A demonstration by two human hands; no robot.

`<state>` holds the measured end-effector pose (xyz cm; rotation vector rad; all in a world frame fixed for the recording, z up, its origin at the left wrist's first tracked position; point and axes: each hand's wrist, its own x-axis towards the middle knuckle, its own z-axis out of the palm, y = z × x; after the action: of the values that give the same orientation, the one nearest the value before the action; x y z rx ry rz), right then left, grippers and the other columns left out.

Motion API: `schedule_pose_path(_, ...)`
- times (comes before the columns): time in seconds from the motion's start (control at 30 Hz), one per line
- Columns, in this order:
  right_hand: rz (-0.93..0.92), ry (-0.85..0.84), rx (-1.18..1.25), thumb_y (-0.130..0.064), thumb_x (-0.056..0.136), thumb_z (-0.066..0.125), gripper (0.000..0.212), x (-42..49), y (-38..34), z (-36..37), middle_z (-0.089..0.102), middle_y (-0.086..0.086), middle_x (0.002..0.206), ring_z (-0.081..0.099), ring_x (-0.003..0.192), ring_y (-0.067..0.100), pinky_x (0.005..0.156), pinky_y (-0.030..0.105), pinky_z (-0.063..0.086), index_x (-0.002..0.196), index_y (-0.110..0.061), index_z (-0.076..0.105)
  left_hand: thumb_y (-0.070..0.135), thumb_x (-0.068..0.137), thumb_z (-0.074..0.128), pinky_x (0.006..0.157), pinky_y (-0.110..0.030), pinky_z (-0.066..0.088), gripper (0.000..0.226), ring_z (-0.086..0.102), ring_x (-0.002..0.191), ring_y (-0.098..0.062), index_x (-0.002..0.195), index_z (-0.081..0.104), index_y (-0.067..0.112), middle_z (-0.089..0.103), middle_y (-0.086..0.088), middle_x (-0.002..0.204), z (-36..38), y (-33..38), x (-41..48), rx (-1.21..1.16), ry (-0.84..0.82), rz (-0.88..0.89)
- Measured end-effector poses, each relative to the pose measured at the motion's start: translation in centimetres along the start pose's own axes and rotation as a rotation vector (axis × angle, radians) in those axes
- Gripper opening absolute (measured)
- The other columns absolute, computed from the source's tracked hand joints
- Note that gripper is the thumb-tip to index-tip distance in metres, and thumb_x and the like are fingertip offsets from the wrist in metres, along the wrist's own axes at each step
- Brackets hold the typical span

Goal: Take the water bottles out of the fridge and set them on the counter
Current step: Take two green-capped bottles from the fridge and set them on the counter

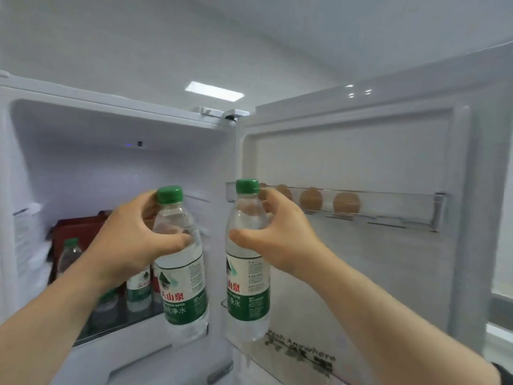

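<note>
I face an open white fridge. My left hand grips the shoulder of a clear water bottle with a green cap and green-white label, held upright in front of the fridge's right edge. My right hand grips a second matching bottle the same way, in front of the open door. More green-capped bottles stand on the shelf inside: one at the left, another partly hidden behind my left wrist.
A dark red box sits at the back of the shelf behind the bottles. A clear door rack holds several brown eggs. A grey counter edge shows at far right past the door.
</note>
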<state>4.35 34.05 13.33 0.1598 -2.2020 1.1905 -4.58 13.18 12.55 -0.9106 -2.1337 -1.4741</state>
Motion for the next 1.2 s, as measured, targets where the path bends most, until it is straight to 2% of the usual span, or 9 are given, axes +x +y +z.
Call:
schedule_pose_path(0.17,0.014,0.124,-0.087,-0.044,0.057,0.079,0.066,-6.1,-0.7,-9.0,0.069,-0.015,0.112,0.064,0.103,0.005,0.089,0.034,0.055,0.12,-0.035,0.06,0.015,0.057,0.09,0.085,-0.046,0.055,0.054,0.073,0.085,-0.011,0.096,0.066,0.044,0.075,0.015,0.097,5.7,7.6,-1.8,-0.155,-0.126,0.122)
schedule_pose_path(0.27,0.032,0.2,-0.116,-0.05,0.049,0.077,0.071,-10.3,-0.7,-14.8,0.071,-0.011,0.109,0.068,0.099,0.012,0.089,0.041,0.057,0.117,-0.036,0.062,0.021,0.051,0.093,0.081,-0.041,0.056,0.054,0.073,0.084,-0.011,0.095,0.067,0.038,0.076,0.01,0.094,9.6,12.1,-3.4,-0.25,-0.225,0.174)
schedule_pose_path(0.47,0.123,0.324,-0.184,-0.034,0.056,0.084,0.054,-20.5,-1.0,-27.9,0.073,-0.006,0.106,0.072,0.096,0.021,0.088,0.051,0.057,0.108,-0.033,0.068,0.031,0.037,0.087,0.081,-0.043,0.056,0.064,0.075,0.086,-0.023,0.098,0.07,0.031,0.077,-0.001,0.094,20.0,21.5,-7.7,-0.494,-0.395,0.208)
schedule_pose_path(0.63,0.186,0.423,-0.325,-0.02,0.069,0.085,0.048,-28.7,-1.5,-37.9,0.074,-0.008,0.105,0.072,0.092,0.012,0.089,0.041,0.057,0.112,-0.029,0.066,0.036,0.035,0.084,0.082,-0.039,0.058,0.07,0.074,0.082,-0.018,0.103,0.066,0.035,0.075,0.005,0.097,29.4,29.6,-11.6,-0.602,-0.466,0.262)
schedule_pose_path(0.8,0.268,0.544,-0.443,-0.028,0.069,0.085,0.048,-35.8,-1.0,-46.6,0.072,-0.01,0.107,0.069,0.099,0.012,0.091,0.043,0.054,0.112,-0.031,0.065,0.033,0.038,0.084,0.093,-0.049,0.054,0.06,0.072,0.095,-0.023,0.095,0.068,0.041,0.075,0.003,0.102,38.8,36.8,-14.7,-0.709,-0.567,0.259)
schedule_pose_path(0.93,0.364,0.673,-0.513,-0.033,0.064,0.084,0.052,-41.0,0.5,-53.2,0.071,-0.011,0.107,0.068,0.097,0.011,0.086,0.039,0.054,0.111,-0.034,0.064,0.016,0.049,0.083,0.094,-0.048,0.054,0.054,0.072,0.095,-0.023,0.094,0.067,0.041,0.075,0.003,0.102,47.5,41.7,-17.1,-0.766,-0.647,0.267)
schedule_pose_path(1.03,0.436,0.75,-0.56,-0.026,0.068,0.085,0.051,-44.0,2.4,-57.5,0.07,-0.011,0.106,0.066,0.094,0.006,0.078,0.031,0.051,0.114,-0.031,0.063,0.017,0.053,0.082,0.091,-0.046,0.056,0.051,0.073,0.091,-0.02,0.091,0.067,0.048,0.073,0.005,0.099,54.0,44.3,-18.4,-0.76,-0.716,0.318)
schedule_pose_path(1.1,0.484,0.789,-0.596,-0.024,0.069,0.085,0.052,-45.4,4.1,-60.1,0.069,-0.01,0.109,0.065,0.096,0.007,0.076,0.028,0.049,0.116,-0.03,0.063,0.015,0.058,0.083,0.09,-0.047,0.056,0.054,0.073,0.089,-0.021,0.101,0.065,0.043,0.072,0.002,0.101,58.6,45.6,-18.8,-0.767,-0.778,0.349)
schedule_pose_path(1.2,0.551,0.84,-0.663,-0.024,0.07,0.085,0.056,-46.6,7.5,-64.5,0.068,-0.009,0.116,0.064,0.102,0.013,0.087,0.037,0.051,0.12,-0.029,0.061,0.013,0.063,0.083,0.089,-0.045,0.057,0.054,0.071,0.088,-0.02,0.108,0.062,0.036,0.071,0.002,0.1,65.9,47.4,-19.0,-0.779,-0.849,0.396)
